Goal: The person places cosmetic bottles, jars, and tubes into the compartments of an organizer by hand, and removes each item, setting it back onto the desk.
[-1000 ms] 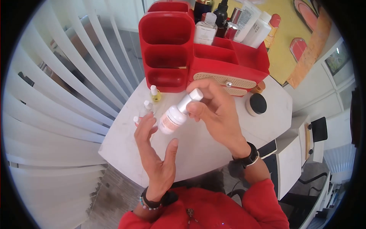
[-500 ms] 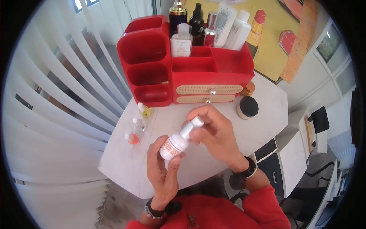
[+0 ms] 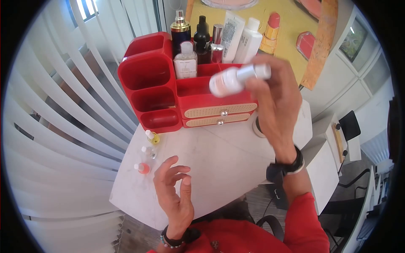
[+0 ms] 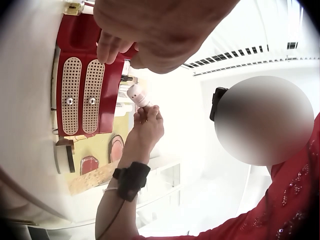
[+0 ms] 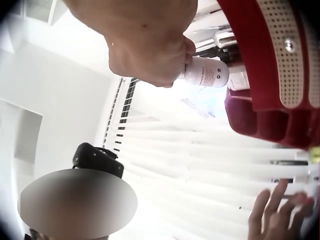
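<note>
My right hand (image 3: 278, 103) grips a white bottle (image 3: 225, 83) by its silver cap. The bottle lies tilted nearly sideways in the air, in front of the red cosmetics organizer (image 3: 217, 100), and is blurred in the head view. From the right wrist, printed text shows on the bottle (image 5: 207, 72), while its cap is mostly hidden by the hand. Above the white table (image 3: 211, 168), my left hand (image 3: 175, 200) holds nothing, its fingers loosely bent. Three small bottles stand left of it: yellow (image 3: 154, 138), clear (image 3: 149, 152) and pink (image 3: 143, 168).
Upright in the organizer's back are a clear bottle (image 3: 185, 65), a dark gold-collared bottle (image 3: 180, 33), a black bottle (image 3: 202, 38), a white tube (image 3: 233, 38) and a white bottle (image 3: 249, 42). A jar (image 3: 258, 127) is partly behind my right hand. Blinds (image 3: 63, 126) line the left side.
The right hand has lifted the white bottle up and away from the left hand, toward the organizer. Half a second ago the left fingers were around the bottle's base; now they are off it.
</note>
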